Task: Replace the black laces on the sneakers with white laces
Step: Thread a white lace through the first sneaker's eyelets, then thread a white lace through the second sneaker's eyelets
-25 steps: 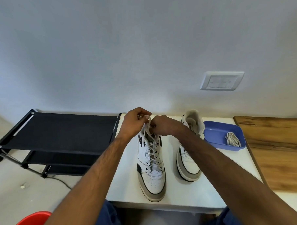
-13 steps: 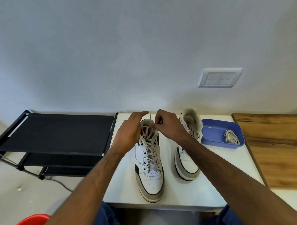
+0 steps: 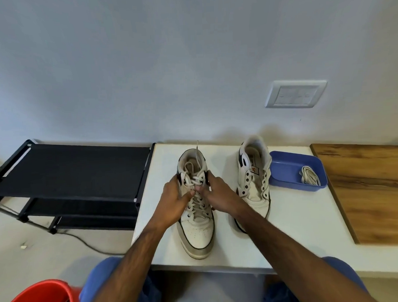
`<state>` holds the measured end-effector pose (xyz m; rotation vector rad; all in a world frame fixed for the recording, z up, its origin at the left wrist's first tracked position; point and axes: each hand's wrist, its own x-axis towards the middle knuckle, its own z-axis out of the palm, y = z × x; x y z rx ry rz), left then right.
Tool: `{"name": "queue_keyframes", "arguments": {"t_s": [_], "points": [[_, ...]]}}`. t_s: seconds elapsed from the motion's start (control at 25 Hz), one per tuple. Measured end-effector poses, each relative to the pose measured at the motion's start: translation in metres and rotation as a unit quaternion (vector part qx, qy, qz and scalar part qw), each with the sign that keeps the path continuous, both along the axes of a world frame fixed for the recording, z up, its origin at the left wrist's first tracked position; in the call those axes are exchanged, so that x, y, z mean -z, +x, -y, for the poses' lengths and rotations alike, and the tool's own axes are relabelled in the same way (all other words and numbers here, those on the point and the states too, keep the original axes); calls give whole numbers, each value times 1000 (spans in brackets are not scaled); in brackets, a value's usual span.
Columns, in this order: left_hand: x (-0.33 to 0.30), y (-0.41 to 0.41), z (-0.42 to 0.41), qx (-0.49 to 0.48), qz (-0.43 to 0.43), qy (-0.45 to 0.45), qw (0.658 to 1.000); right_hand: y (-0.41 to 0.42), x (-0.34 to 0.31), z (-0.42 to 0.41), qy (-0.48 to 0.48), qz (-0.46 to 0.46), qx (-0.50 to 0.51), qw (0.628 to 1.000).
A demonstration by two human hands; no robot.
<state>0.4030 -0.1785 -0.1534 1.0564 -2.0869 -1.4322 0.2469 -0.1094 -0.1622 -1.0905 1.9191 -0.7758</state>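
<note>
1. The left sneaker (image 3: 196, 205) stands on the white table (image 3: 288, 233), toe toward the person. It is threaded with a white lace (image 3: 196, 181) up to the top eyelets.
2. The left hand (image 3: 175, 197) wraps the left side of this sneaker at the upper eyelets; its thumb presses on the lace crossings. The right hand (image 3: 216, 193) wraps the right side in the same manner, thumb to the lacing. Both hands grasp the shoe. Whether either thumb pinches the lace itself cannot be told.
3. One loose lace end (image 3: 197, 152) stands up over the shoe opening, apart from both hands.
4. The right sneaker (image 3: 254, 180) stands beside the first with bare eyelets. It touches or nearly touches the blue tray (image 3: 283, 172), which holds a coiled white lace (image 3: 309, 178).
5. Handling, as a judgement: the lace is light, limp and flat, and it twists easily. Take hold near the stiff tip for threading; pull slack at each crossing, low to high.
6. The shoe is light and will slide on the smooth table. Brace its sides while tensioning.
7. No black laces are in view.
</note>
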Motion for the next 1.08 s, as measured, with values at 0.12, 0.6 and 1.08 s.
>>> {"name": "queue_keyframes", "arguments": {"t_s": [0.12, 0.6, 1.08], "points": [[13, -5, 26, -3, -9, -36, 999, 8, -7, 25, -34, 15, 24, 999], [12, -23, 37, -104, 33, -260, 960, -14, -30, 14, -111, -79, 70, 988], [-4, -127, -55, 122, 76, 170, 975, -101, -6, -83, -69, -116, 270, 953]]}}
